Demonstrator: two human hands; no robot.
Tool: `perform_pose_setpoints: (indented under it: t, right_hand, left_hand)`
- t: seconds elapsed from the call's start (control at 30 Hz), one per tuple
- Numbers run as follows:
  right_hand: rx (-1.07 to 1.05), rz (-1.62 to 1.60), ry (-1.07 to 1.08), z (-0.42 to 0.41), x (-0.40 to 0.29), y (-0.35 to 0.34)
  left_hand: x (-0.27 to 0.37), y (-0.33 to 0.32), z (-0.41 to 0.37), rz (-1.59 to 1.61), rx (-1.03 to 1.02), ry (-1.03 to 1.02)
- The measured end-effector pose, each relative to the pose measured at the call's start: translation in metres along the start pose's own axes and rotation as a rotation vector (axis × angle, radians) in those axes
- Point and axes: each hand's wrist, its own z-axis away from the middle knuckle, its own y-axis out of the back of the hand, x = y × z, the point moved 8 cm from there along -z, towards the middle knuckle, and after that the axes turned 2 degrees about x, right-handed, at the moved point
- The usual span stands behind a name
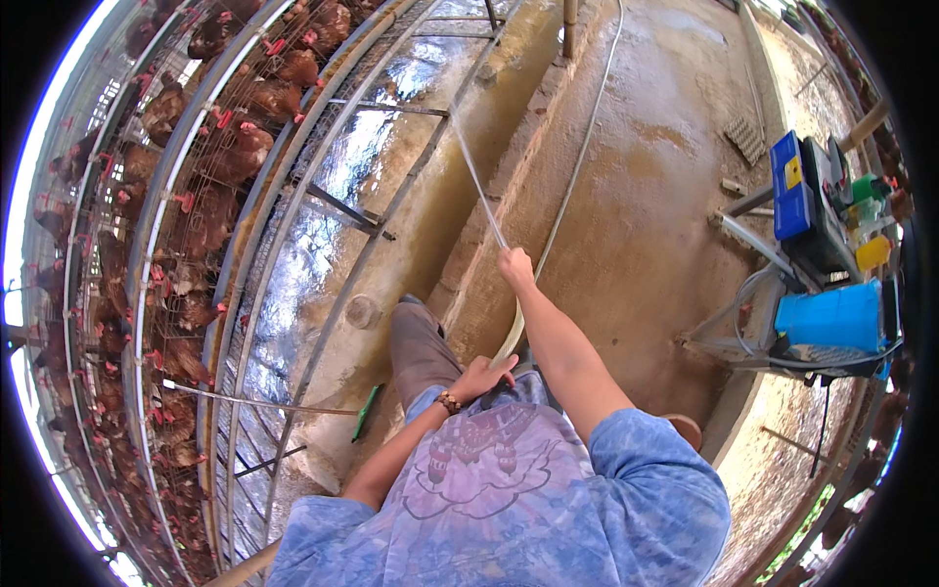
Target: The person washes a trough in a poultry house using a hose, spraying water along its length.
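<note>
My right hand (516,268) is closed on the end of a pale hose, and a jet of water (473,165) shoots from it up and to the left, onto the wet channel beside the cages. Near my waist, my left hand (484,378), with a beaded bracelet at its wrist, holds a thicker-looking stretch of the hose (516,329). From there the hose also runs away over the floor past my right hand. The nozzle end is hidden by my fingers.
Wire cages with brown hens (246,150) line the left. A long-handled tool with a green head (367,413) leans against their metal frame. A low concrete ledge (506,165) edges the channel. At right are a blue-lidded toolbox (792,187), a blue bucket (829,315) and an egg tray (745,141).
</note>
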Motion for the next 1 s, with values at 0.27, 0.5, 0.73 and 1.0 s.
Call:
perform_pose_setpoints:
  t: [0.27,0.5,0.73,1.0]
  right_hand:
    - [-0.040,-0.078,0.053,0.019,-0.028,-0.006]
    - [-0.051,-0.110,-0.005,0.015,-0.024,-0.014]
    - [-0.048,-0.152,-0.062,0.015,-0.019,-0.018]
    - [-0.032,-0.205,-0.073,0.011,-0.010,-0.013]
  left_hand:
    - [-0.033,-0.006,-0.008,0.050,-0.007,0.049]
    - [-0.027,-0.004,-0.002,0.073,0.001,0.112]
    - [-0.040,-0.002,-0.005,0.092,0.009,0.093]
    - [-0.042,-0.005,-0.008,0.110,0.003,0.056]
